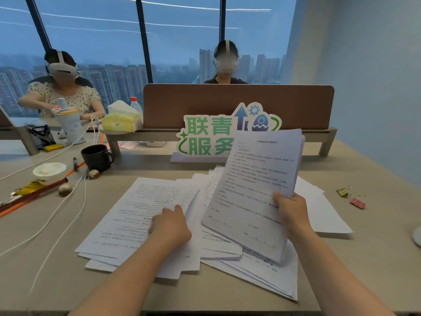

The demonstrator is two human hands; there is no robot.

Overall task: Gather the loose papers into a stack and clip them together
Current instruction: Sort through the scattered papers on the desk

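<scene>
Office windows with a grey skyline stand behind a tan table (341, 258) strewn with printed sheets. Closest in, the right hand (290, 210) grips a partial stack of papers (255, 192) by its right edge, thumb on the front page, and holds it tilted up off the table, its lower end over the sheets beneath. The left hand (170, 224) lies palm down on the left pile of loose papers (134, 215), fingers spread and pressing on the top sheet; it pins or slides the paper, and I cannot tell that it has pinched any sheet.

As for progress, gathering looks under way but far from finished. Some pages are already collected in the raised stack, though its edges are not squared. Many more lie fanned on the table: the left pile, an overlapping spread under the raised stack (257, 270), and a few blank-looking sheets at the far right (323, 215). All of these have yet to be taken in and the edges tapped even.

Clipping has not begun. Two binder clips, a green one (344, 191) and a pink one (358, 202), sit untouched on the table, well apart from the papers on the right side. Further left, a black mug (96, 157), a white bowl (49, 170) and white cables (68, 215) stay clear of the work.
</scene>
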